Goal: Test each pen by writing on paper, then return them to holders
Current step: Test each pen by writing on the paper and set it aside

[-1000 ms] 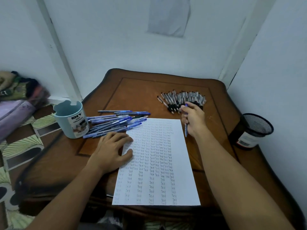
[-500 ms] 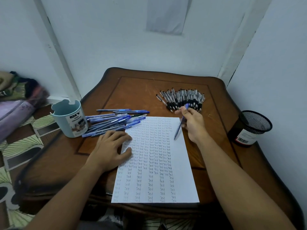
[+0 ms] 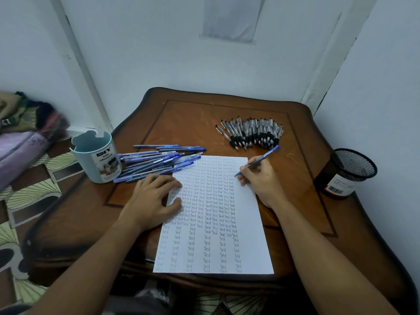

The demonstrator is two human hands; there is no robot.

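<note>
While the left hand (image 3: 152, 198) lies flat, fingers straight, on the paper (image 3: 244, 237), the right hand (image 3: 261, 178) pinches a pen (image 3: 261, 160), tip at the sheet. Test step; next, write one legible word.

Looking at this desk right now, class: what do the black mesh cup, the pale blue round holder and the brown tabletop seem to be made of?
Black mesh cup: probably metal wire, see-through weave.
Pale blue round holder: likely matte plastic, smooth moulded rim.
Brown tabletop: varnished wood, glossy and scratched.
</note>
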